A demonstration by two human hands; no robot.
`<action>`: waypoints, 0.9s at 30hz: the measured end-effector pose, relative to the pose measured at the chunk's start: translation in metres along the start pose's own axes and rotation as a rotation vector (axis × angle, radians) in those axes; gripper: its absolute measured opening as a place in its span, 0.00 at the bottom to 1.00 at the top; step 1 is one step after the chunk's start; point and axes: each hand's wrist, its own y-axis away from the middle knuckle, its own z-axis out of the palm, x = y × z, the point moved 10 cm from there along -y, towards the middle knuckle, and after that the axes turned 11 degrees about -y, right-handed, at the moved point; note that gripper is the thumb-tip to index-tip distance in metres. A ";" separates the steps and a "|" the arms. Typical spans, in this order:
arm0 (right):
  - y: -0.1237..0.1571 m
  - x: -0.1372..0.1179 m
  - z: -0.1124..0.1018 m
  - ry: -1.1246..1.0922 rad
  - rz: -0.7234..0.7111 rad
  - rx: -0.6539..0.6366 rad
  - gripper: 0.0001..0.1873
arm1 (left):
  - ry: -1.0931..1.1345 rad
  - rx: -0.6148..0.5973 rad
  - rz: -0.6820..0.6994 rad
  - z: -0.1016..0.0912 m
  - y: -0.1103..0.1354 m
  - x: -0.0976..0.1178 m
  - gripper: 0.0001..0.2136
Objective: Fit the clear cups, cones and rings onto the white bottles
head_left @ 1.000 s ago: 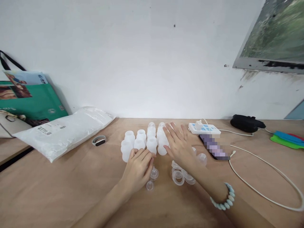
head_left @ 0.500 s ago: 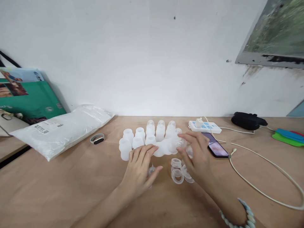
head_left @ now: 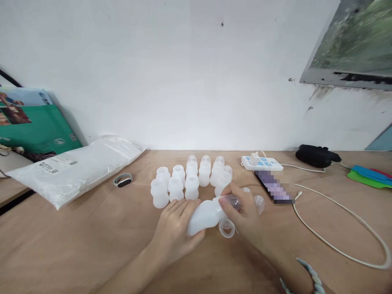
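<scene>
A white baby bottle (head_left: 202, 217) lies tilted between my two hands above the front of the table. My left hand (head_left: 174, 225) is wrapped round its body. At its upper right end, the fingers of my right hand (head_left: 245, 212) close on the clear domed cap (head_left: 234, 201). Behind them stand several open white bottles (head_left: 160, 194), and several others wear clear domed caps (head_left: 205, 169). Clear rings (head_left: 227, 229) lie under my right hand, partly hidden by it. A loose clear dome (head_left: 259, 204) is just past its knuckles.
On the left are a white plastic parcel (head_left: 76, 167) and a fitness band (head_left: 123, 180). To the right lie a phone (head_left: 272, 188), a power strip (head_left: 262, 163), a looped white cable (head_left: 337, 202) and a black pouch (head_left: 317, 155). A wall (head_left: 196, 81) rises behind the table.
The bottle in my right hand has come down and toward me, out of the group. My left hand, with its thumb apart before, has closed round the bottle's body.
</scene>
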 end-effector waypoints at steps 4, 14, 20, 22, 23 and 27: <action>0.000 -0.008 -0.004 -0.027 -0.045 0.007 0.16 | 0.359 -0.199 -0.183 0.012 -0.002 -0.005 0.15; -0.001 -0.017 -0.006 -0.145 -0.110 -0.058 0.15 | 1.438 -0.886 -0.602 0.068 0.031 0.017 0.15; -0.003 -0.013 -0.014 -0.119 -0.097 0.019 0.16 | 1.430 -0.764 -0.609 0.067 0.025 0.020 0.15; -0.005 -0.010 -0.017 -0.093 -0.080 0.045 0.16 | 1.334 -0.708 -0.607 0.066 0.022 0.017 0.14; -0.005 -0.009 -0.018 -0.087 -0.075 0.053 0.16 | 1.280 -0.682 -0.610 0.066 0.022 0.014 0.13; -0.007 -0.001 -0.018 -0.107 -0.033 0.068 0.17 | 1.010 -0.554 -0.608 0.060 0.020 0.002 0.12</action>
